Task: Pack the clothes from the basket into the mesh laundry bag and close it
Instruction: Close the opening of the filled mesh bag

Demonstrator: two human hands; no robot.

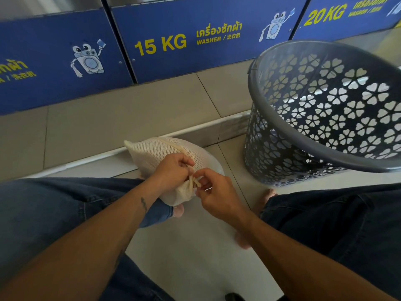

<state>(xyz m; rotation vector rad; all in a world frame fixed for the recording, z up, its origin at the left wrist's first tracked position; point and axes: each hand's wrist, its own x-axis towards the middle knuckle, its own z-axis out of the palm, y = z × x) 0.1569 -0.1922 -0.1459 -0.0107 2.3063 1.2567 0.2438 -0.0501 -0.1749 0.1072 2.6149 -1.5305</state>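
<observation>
A cream mesh laundry bag (156,153), bulging and full, lies on the tiled floor between my knees. Its gathered neck points toward me. My left hand (173,172) clamps the bunched neck from the left. My right hand (213,192) pinches the cream drawstring at the neck from the right, the two hands touching. What is inside the bag cannot be made out through the mesh. The grey plastic basket (271,135) with flower-shaped cut-outs stands at the right; the part of its inside that shows holds no clothes.
Blue washer fronts (160,44) marked 15 KG and 20 KG line the back above a tiled step (130,118). My legs in dark jeans (54,203) flank the bag, and bare toes (270,193) show near the basket.
</observation>
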